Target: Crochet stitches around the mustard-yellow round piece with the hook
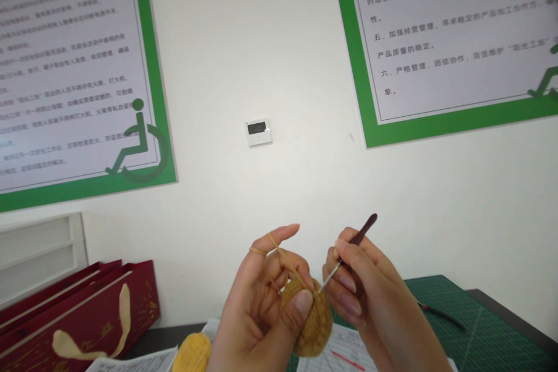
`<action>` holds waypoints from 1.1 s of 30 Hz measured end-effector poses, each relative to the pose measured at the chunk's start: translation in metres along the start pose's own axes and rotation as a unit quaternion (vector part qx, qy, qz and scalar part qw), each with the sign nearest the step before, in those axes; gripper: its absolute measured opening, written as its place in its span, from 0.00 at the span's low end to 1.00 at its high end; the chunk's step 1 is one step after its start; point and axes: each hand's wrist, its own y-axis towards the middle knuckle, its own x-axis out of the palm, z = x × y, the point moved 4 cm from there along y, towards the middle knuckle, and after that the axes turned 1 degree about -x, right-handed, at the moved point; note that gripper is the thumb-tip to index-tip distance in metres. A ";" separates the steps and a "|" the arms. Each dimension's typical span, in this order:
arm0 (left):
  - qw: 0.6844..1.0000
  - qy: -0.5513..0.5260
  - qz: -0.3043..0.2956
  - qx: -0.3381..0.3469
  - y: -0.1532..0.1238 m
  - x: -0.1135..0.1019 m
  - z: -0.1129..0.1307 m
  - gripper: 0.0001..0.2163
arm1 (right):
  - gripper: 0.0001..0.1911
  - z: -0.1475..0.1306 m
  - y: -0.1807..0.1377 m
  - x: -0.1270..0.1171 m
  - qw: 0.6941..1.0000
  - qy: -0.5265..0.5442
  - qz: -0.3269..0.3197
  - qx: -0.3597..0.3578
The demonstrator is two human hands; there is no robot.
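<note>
My left hand (261, 302) pinches a round mustard-yellow crocheted piece (310, 325) between thumb and fingers. Yellow yarn (279, 250) runs over its raised index finger. My right hand (361, 290) grips a crochet hook (349, 250) with a dark brown handle; the metal tip points into the top edge of the crocheted piece. A yellow yarn ball (192, 353) lies at the bottom edge, just left of my left wrist.
A green cutting mat (479, 331) covers the table at right, with a thin dark tool (440, 315) on it. Printed papers (349, 354) lie under my hands. Red gift bags (87, 314) lean at left. Green-framed posters and a small wall display (258, 131) hang on the white wall.
</note>
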 end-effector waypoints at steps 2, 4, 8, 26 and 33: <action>1.000 -0.007 -0.001 0.001 0.001 0.000 0.001 0.21 | 0.20 0.003 0.002 0.001 1.000 0.024 -0.016 0.014; 1.000 -0.017 -0.005 -0.003 0.001 0.000 0.001 0.22 | 0.19 0.006 0.004 0.000 0.998 0.045 -0.023 0.023; 0.999 -0.039 -0.013 -0.018 0.003 0.000 0.000 0.24 | 0.20 0.013 0.005 -0.004 0.995 0.078 -0.031 0.045; 0.999 -0.045 0.016 -0.021 0.002 -0.005 0.000 0.20 | 0.21 0.016 0.002 0.000 0.995 0.060 -0.028 0.068; 0.998 -0.047 0.003 -0.047 0.001 -0.006 -0.002 0.21 | 0.20 0.003 0.000 -0.001 0.999 -0.015 -0.006 -0.037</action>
